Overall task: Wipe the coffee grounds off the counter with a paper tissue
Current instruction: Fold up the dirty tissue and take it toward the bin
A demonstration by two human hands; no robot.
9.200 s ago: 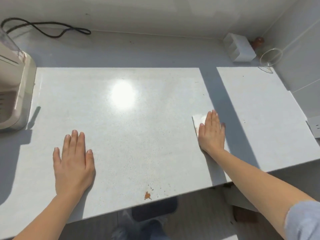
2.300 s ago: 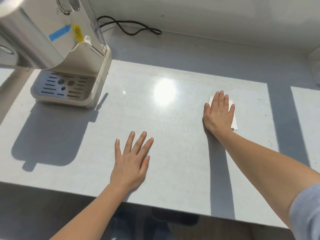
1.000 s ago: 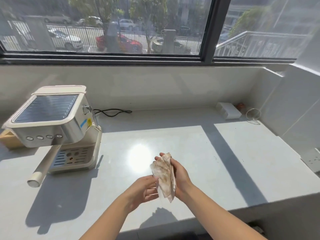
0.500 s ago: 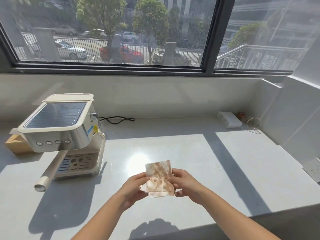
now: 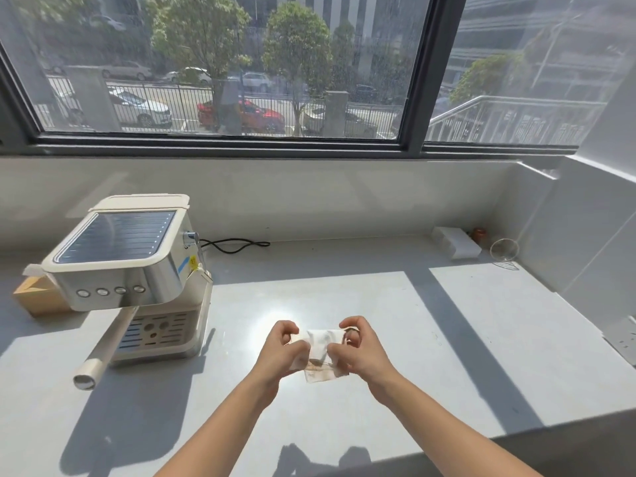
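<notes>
A white paper tissue (image 5: 321, 352) with brown coffee stains is held in the air above the pale grey counter (image 5: 447, 339). My left hand (image 5: 282, 351) pinches its left side and my right hand (image 5: 358, 349) pinches its right side. The tissue is folded over between the two hands, with the stained lower edge hanging down. I see no coffee grounds on the visible counter surface.
A cream and steel coffee machine (image 5: 130, 270) stands at the left with its portafilter handle (image 5: 103, 349) sticking forward. A cardboard box (image 5: 38, 297) sits behind it. A black cable (image 5: 234, 244), a white box (image 5: 456, 242) and a glass (image 5: 504, 251) lie by the back wall.
Both hands lifted off the counter and raised the stained tissue. In the last half second they folded the open tissue over on itself.
</notes>
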